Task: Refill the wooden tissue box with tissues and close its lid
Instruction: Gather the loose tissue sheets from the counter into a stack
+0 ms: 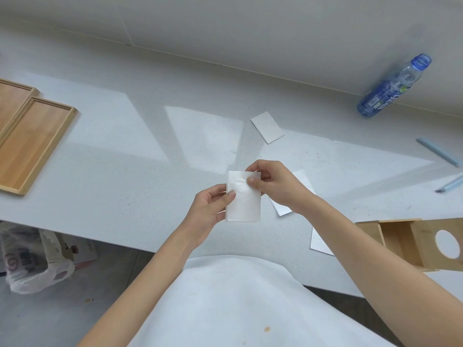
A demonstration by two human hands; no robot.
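Two hands hold one tissue pack (243,196) above the near edge of the counter (140,151). The left hand (209,214) pinches the pack's left edge between thumb and fingers; the right hand (273,184) pinches its top right corner, thumb on the front face.

Three more flat white packs lie on the counter: one (267,127) alone farther back, one (304,181) mostly hidden behind the right hand and wrist, one (319,242) partly covered by the right forearm. One wooden box (411,242) lies on its side at the right, near the counter's front edge (open end toward the hands, round hole in the face, right part cut off by the frame). Two shallow wooden trays sit at far left: the nearer (35,144) whole, the farther (12,98) cut off and overlapped; which one is the lid cannot be told.

One blue bottle (393,87) stands by the wall (250,28). Two pale blue strips lie at the right edge (438,151) (451,184); what they are is unclear.

The counter is pale grey, speckled, with bright patches of light. Below it, on the grey floor, sits one plastic bag (35,261), its contents hard to make out.
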